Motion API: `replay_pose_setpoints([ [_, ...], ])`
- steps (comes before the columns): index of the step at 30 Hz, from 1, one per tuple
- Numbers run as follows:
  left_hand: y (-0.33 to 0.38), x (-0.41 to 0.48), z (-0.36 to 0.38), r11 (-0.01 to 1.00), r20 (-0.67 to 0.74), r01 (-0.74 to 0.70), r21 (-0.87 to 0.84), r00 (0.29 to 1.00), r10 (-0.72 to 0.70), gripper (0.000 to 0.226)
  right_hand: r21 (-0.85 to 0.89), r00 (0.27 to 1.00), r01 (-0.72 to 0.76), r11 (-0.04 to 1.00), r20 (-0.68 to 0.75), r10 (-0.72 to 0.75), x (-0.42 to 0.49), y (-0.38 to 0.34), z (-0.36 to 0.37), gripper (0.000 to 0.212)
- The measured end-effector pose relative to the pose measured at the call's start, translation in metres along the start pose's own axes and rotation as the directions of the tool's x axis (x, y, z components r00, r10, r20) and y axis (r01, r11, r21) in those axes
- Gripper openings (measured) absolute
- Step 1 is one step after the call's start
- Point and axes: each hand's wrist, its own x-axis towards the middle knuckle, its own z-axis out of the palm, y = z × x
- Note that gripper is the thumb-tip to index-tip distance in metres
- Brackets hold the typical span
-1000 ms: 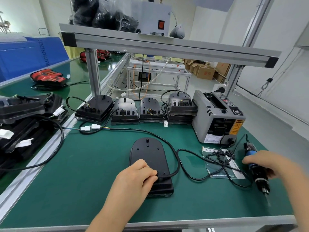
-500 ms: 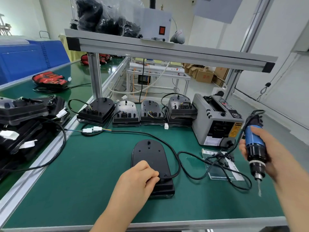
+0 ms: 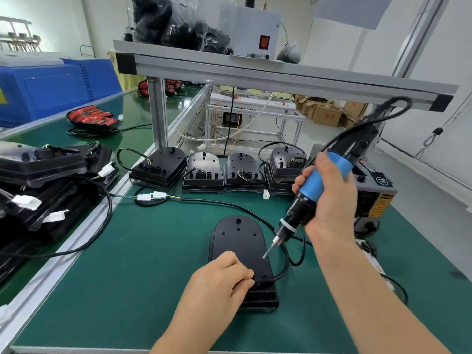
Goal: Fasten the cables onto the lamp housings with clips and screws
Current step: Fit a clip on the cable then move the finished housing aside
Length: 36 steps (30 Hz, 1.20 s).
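The lamp housing point(image 3: 240, 241) I am working on lies flat on the green mat point(image 3: 127, 264), near the front edge and about in the middle, its rounded end pointing away from me. Its black cable point(image 3: 284, 264) leaves the near right corner, loops out to the right and runs back toward the far left, ending at the white connectors point(image 3: 150, 196).

My left hand point(image 3: 219, 279) sits on the near end of the housing with the fingers curled and the tips pressed down just where the cable comes in. Whether they pinch a clip, the cable or nothing, I cannot tell; no clip or screw shows.

My right hand point(image 3: 332, 195) is wrapped tight round the blue grip of the electric screwdriver point(image 3: 324, 180), which is tilted with its bit aimed down and left. The tip hangs over the right side of the housing, just beyond my left fingertips, and does not look seated.

I judge this as the approach to driving a screw. The next move calls for lowering the bit squarely onto the screw point beside my fingers, with the tool brought more upright and the left hand steadying the part.

Further off, a row of housings point(image 3: 203, 172) stands along the far side, and a tape machine point(image 3: 375, 198) sits to the right behind my wrist.
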Motion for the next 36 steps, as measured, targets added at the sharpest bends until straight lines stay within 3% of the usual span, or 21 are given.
replay_pose_setpoints([
  [8, -0.002, 0.0, 0.0, 1.0, 0.012, 0.016, -0.009, 1.0, -0.016, 0.009, -0.158, 0.988, -0.006, 0.987, 0.15, 0.03, -0.002, 0.029, 0.01, 0.02],
  [36, 0.001, 0.003, 0.0, 0.998, 0.017, 0.063, -0.021, 0.998, -0.062, 0.005, -0.157, 0.963, -0.011, 0.988, 0.264, 0.053, -0.007, 0.032, 0.01, 0.015],
])
